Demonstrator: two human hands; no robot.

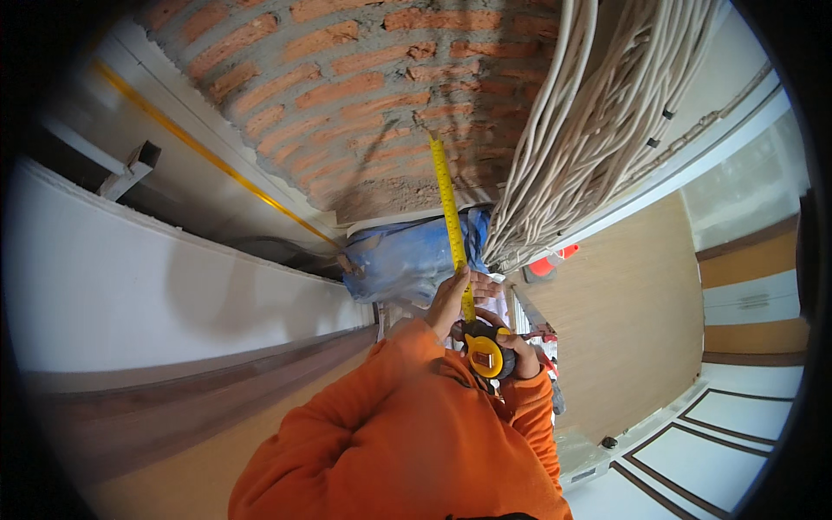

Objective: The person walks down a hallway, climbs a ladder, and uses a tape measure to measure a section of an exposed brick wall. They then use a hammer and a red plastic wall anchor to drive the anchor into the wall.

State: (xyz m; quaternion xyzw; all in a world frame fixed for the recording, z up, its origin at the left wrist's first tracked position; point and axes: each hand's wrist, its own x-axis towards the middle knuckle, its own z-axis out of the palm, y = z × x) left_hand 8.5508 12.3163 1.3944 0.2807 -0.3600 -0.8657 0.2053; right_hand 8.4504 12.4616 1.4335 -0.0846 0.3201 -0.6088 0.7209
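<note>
— Tape measure first: where does it sit?

— Low in the middle of the view, its yellow and black case gripped in the right hand, fingers wrapped round the far side of the case. The yellow blade runs out of the case and straight up, its tip reaching onto the brick wall.

— And the left hand?

— Just above the case, touching the blade. It pinches the tape between thumb and fingers (the thumb lies along the blade's left edge), so both hands are closed on the same tool, left one higher, right one lower, very near each other.

— What lies around them?

— Both forearms wear orange sleeves, coming in from the bottom edge. Behind the blade, near the left hand, is a crumpled blue plastic sheet. To the right of the blade hangs a thick bundle of pale cables, sweeping down toward the blue sheet. A white panel fills the left side, and a wood-toned surface the right. A small red object shows just beside the lower end of the cables; I cannot tell what it is.
</note>
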